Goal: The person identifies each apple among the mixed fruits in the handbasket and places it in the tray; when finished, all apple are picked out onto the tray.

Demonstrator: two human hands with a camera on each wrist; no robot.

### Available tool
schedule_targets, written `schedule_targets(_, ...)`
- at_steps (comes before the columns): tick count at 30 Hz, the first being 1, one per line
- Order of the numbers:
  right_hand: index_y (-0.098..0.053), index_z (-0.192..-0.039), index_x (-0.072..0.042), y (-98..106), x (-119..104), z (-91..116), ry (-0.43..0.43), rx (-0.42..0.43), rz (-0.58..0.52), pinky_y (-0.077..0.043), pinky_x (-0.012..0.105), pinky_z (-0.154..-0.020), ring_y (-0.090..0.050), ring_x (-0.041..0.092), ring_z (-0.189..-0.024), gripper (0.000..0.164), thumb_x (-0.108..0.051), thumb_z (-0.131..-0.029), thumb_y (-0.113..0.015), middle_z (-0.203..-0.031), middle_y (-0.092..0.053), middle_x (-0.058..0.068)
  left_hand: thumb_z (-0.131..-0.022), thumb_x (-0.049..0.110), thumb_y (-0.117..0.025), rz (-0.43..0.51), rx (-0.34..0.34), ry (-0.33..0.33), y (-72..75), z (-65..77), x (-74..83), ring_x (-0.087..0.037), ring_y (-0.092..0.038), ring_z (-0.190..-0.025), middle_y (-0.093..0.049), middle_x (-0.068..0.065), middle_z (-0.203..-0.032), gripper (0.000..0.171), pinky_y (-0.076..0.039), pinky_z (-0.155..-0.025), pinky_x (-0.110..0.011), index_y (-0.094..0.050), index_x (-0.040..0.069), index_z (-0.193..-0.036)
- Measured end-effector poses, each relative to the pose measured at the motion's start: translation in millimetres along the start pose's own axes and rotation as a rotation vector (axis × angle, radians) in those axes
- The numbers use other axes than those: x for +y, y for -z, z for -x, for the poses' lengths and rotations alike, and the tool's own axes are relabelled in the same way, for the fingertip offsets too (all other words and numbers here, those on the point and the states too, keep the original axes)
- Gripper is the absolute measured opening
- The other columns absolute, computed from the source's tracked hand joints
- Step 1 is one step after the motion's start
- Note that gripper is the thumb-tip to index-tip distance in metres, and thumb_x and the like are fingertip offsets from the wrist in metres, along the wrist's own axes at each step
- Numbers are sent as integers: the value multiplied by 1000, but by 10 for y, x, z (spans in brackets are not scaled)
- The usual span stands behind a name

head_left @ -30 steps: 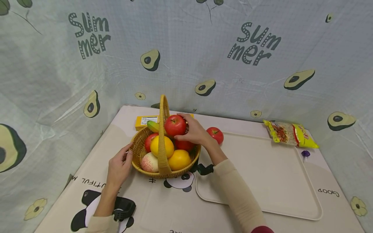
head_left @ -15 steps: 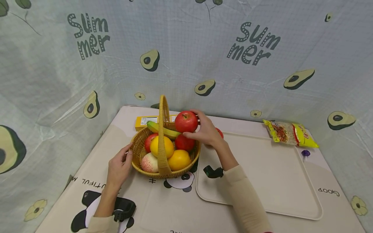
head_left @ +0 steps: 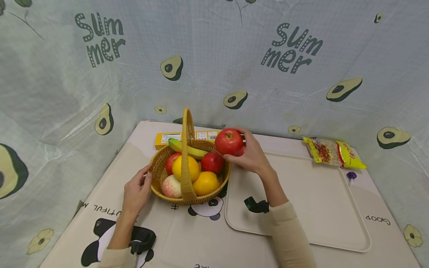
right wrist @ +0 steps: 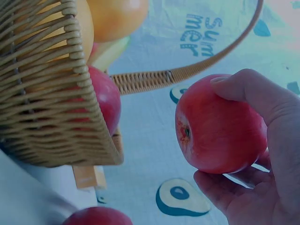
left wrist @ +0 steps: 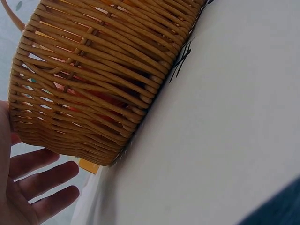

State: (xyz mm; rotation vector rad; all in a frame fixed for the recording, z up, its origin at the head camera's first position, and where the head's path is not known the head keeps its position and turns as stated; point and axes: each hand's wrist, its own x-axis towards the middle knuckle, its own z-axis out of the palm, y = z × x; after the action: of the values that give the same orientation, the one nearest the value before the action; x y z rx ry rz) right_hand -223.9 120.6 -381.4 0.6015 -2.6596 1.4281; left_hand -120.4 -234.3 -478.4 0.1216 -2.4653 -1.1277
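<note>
A red apple [head_left: 228, 142] is gripped between the thumb and fingers of my right hand [head_left: 250, 154], raised above the right side of a wicker basket [head_left: 157, 191]. In the right wrist view the apple's end faces the basket, with air between them. My left hand [head_left: 137, 190] touches the basket's left rim with its fingertips, and in the left wrist view several fingers [left wrist: 49, 180] stretch loosely beside the weave. Inside the basket lie a banana [head_left: 196, 152], a dark red fruit [head_left: 212, 163], two orange-yellow fruits [head_left: 206, 183], a pale pink-speckled peach [head_left: 172, 187] and another red fruit [head_left: 171, 162].
A beige tray [head_left: 301, 201] lies to the right. Another apple [right wrist: 99, 218] rests low beside the basket in the right wrist view. Behind the basket stands a yellow box [head_left: 164, 139]. A yellow food packet [head_left: 335, 153] and a small purple item [head_left: 351, 175] are at the back right.
My right hand has carried the apple rightward, from over the middle of the basket to over its right edge, uncovering the banana and dark red fruit. The left hand has stayed put.
</note>
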Motion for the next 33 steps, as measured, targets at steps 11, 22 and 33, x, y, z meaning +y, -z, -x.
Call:
schedule_targets(11,-38,-146,-13,176,167,210,-24,108,2,-53,51,-100,-50,27,-126,87,-27,-74,-85,-140,-51,8,-105,22,-48,-15,-14,12,-53,-6,3,-36,-70,-111,-61,-14,-141,40,-55,-91,-37,-57,8,-141)
schedule_targets(22,-35,-147,-11,285,315,290,-50,175,-8,-50,52,-104,-48,28,-129,85,-24,-78,-83,-143,-49,10,-105,22,-48,-5,-8,23,-29,-2,-6,-40,-70,-108,-61,-17,-141,40,-31,-81,8,-56,8,-142)
schedule_targets(33,-30,-155,-16,399,440,322,-102,211,-7,-48,55,-105,-41,28,-138,90,-24,-81,-80,-152,-40,10,-105,23,-47,-6,-14,44,-28,-3,16,-38,-70,-107,-61,-16,-141,40,-31,-80,8,-56,9,-142)
